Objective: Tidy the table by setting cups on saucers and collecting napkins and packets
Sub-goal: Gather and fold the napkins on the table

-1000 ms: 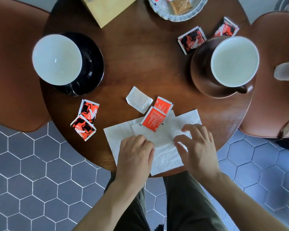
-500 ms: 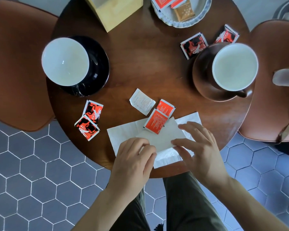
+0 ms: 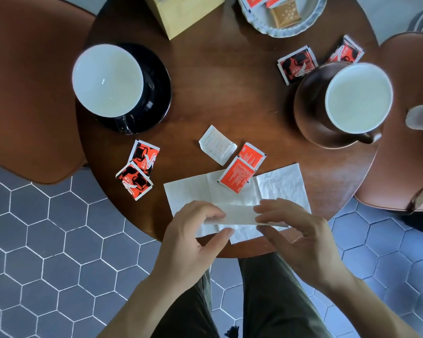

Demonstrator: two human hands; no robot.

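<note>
Left hand [image 3: 188, 236] and right hand [image 3: 300, 236] each pinch one end of a folded napkin strip [image 3: 237, 215] at the desk's [image 3: 230, 93] 6 o'clock edge, above an unfolded napkin [image 3: 282, 185]. An orange packet [image 3: 237, 175] lies on that napkin. Black cup [image 3: 108, 80] on black saucer [image 3: 156, 89] at 9 o'clock; brown cup [image 3: 359, 97] on brown saucer [image 3: 308, 108] at 3 o'clock.

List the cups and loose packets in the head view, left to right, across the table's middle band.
White-lined cup on black saucer → pair of red-black packets → white paper packet → two orange packets → white-lined cup on brown saucer.
</note>
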